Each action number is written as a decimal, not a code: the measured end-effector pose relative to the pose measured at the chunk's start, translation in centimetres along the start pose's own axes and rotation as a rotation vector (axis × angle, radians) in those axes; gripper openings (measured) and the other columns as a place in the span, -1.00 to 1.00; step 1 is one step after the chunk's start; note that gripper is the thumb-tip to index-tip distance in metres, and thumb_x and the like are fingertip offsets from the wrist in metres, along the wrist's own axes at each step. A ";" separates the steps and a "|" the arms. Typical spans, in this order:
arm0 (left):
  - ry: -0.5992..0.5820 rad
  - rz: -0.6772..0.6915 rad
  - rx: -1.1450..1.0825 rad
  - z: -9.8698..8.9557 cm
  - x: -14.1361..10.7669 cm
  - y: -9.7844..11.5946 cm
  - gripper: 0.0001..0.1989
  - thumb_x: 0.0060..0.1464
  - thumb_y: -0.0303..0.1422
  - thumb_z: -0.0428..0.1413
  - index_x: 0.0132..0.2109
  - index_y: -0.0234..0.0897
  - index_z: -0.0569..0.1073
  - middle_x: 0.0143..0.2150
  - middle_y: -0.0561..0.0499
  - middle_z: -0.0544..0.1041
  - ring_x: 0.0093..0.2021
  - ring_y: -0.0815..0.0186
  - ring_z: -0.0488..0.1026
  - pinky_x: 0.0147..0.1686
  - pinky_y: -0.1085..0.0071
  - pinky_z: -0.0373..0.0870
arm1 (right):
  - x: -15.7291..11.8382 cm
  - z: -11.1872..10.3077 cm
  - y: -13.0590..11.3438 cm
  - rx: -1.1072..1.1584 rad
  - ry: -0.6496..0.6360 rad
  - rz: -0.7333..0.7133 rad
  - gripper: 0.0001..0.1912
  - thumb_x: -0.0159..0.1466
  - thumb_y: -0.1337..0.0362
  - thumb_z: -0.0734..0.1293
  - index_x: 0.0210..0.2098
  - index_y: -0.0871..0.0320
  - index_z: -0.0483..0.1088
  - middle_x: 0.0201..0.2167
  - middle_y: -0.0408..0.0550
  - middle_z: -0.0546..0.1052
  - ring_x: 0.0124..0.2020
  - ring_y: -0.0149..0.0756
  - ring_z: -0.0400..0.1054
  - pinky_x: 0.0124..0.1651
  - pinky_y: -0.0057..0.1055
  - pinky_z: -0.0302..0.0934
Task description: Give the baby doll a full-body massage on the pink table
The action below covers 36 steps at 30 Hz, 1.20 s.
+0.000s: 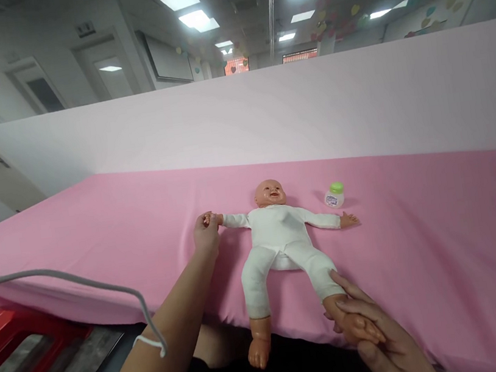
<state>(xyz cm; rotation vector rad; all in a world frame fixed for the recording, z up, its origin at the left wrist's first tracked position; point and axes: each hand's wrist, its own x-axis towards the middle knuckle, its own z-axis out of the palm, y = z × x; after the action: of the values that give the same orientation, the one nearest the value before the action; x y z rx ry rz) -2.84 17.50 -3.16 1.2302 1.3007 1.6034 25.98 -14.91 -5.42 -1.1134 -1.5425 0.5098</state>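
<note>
Grey cable [57, 271]: in from the side it loops, its end dangling by the left forearm [169, 317]; one careless sweep of that arm could snag it and jerk the grip.
Left hand [206, 232]: fingers curled, pinching the doll [277, 228] at its hand. Too hard a pull outward and the body could skew across the cloth.
Doll on the pink worktop [141, 213]: flat on its back near the front edge, and look, the free foot [259, 350] pokes out past it! A tug toward the person could slide the whole thing down into the lap.
Jar [335, 196]: upright, green lid on, just beside the outstretched arm but apart from it; if that arm swings up, over it could go.
Right hand [380, 324]: wrapped around the other foot [360, 325], fingers along the ankle, thumb by the toes. Twist there and the hips could roll; a smooth foot may slip, too.
Head to feet: the long axis runs straight away from the person, head [270, 193] toward the wall [266, 116], feet this way, face up, arms flung out crosswise, legs parted.
</note>
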 end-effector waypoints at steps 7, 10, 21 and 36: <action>-0.100 0.104 0.127 3.3 -3.2 4.1 -0.68 0.34 -0.20 0.07 0.13 -0.20 0.49 0.09 -0.10 0.59 0.09 0.20 0.54 0.06 0.31 0.50 | 2.1 0.3 -1.0 0.214 -0.076 0.102 -0.58 0.48 0.10 0.26 0.31 -0.08 0.32 0.48 0.19 0.21 0.00 -0.01 0.60 0.01 -0.07 0.56; -0.207 0.186 0.194 5.3 -4.6 5.3 -0.66 0.34 -0.23 0.08 0.18 -0.19 0.50 0.06 -0.08 0.63 0.04 0.19 0.57 0.05 0.30 0.49 | 3.5 0.8 -1.9 0.254 -0.140 0.122 -0.62 0.50 0.15 0.25 0.28 -0.08 0.33 0.50 0.17 0.16 0.04 -0.05 0.58 0.10 -0.04 0.51; -0.618 0.478 0.752 7.9 -7.3 6.9 -0.57 0.25 -0.33 0.15 0.24 -0.12 0.53 0.17 -0.08 0.62 0.13 0.07 0.55 0.15 0.22 0.42 | 7.1 2.1 -1.8 0.248 -0.205 0.139 -0.65 0.50 0.13 0.26 0.23 0.00 0.36 0.52 0.21 0.10 0.10 -0.05 0.55 0.16 -0.06 0.47; -0.323 0.237 0.448 5.6 -3.8 5.4 -0.67 0.27 -0.22 0.13 0.13 -0.10 0.58 -0.07 0.00 0.69 -0.08 0.17 0.60 -0.03 0.32 0.47 | 3.7 0.8 -2.0 0.192 -0.100 0.113 -0.62 0.47 0.16 0.31 0.25 -0.04 0.37 0.47 0.19 0.22 0.01 -0.06 0.60 0.07 -0.06 0.54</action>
<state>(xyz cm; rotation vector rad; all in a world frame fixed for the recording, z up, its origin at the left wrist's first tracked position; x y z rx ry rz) 3.78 14.34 1.43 1.8914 1.3811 1.2243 24.71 -12.50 -2.15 -1.0437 -1.4868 0.7838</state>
